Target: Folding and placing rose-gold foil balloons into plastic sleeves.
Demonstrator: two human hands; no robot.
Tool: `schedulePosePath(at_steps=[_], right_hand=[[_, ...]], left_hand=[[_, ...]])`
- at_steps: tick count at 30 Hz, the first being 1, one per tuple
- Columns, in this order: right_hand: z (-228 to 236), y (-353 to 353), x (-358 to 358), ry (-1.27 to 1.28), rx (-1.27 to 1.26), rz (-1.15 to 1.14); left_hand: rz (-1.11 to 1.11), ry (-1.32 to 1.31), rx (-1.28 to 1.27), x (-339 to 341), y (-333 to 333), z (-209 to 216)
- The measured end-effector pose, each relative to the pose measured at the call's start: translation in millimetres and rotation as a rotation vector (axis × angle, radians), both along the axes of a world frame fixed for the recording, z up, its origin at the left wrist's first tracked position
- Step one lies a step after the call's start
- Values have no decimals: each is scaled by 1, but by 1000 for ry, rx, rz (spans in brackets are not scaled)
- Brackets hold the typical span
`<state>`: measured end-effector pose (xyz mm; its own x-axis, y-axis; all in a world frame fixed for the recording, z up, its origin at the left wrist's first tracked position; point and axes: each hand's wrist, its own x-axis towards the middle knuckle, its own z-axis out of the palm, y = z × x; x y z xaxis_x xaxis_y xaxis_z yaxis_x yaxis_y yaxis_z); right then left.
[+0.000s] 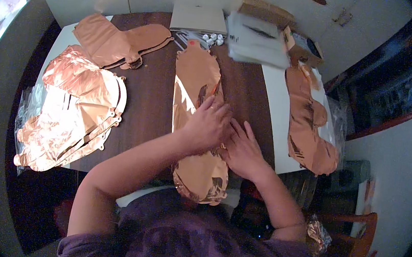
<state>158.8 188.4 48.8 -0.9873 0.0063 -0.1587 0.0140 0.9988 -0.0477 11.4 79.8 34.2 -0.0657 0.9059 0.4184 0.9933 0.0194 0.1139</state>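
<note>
A flat rose-gold foil balloon (199, 66) lies lengthwise down the middle of the dark wooden table, its near rounded end reaching the table's front edge. My left hand (209, 124) crosses over its middle, with the fingers bent together on the foil; the thumb is hidden. Dark creases and a small orange spot show in the foil by those fingertips. Beside it, my right hand (243, 151) rests on the balloon's right edge, fingers stretched out and touching or nearly touching the left hand.
More flat foil balloons lie at the left (71, 112), far left (119, 41) and right (307, 120). Along the back are a white box (199, 20), small white pieces (213, 39), a translucent plastic pack (257, 42) and a cardboard box (303, 45). A wooden chair (364, 240) stands near right.
</note>
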Motion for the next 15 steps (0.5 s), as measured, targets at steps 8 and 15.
schedulePosePath(at_steps=[8, 15], right_hand=[[-9, 1, 4, 117, -20, -8], [-15, 7, 9, 158, -103, -11]], left_hand=[[163, 100, -92, -59, 45, -23], [127, -91, 113, -68, 48, -37]])
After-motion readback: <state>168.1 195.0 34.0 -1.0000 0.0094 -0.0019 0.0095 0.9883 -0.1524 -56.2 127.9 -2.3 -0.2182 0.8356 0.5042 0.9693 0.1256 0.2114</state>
